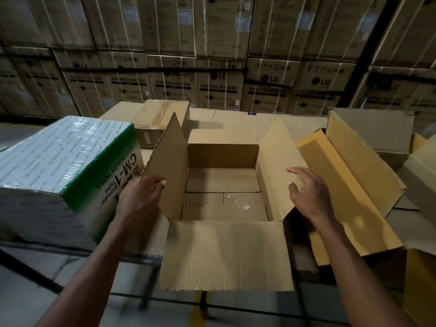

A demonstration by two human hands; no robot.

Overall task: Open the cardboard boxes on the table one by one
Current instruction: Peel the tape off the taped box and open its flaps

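A brown cardboard box (223, 156) stands open in the middle of the table, all its flaps spread and its inside empty. My left hand (141, 197) rests against the outer side of its upright left flap (168, 166), thumb over the flap's edge. Hovering at the right flap (277, 166) is my right hand (309, 192), fingers spread and holding nothing. A taped, closed cardboard box (158, 119) sits behind at the left. On the right lies an open yellowish box (349, 182).
A white and green shrink-wrapped carton (59, 171) printed "CM-1 Wonder Tape" stands at the left. More open boxes (420, 180) crowd the right edge. Stacked washing-machine cartons (219, 90) form a wall behind the table (236, 116).
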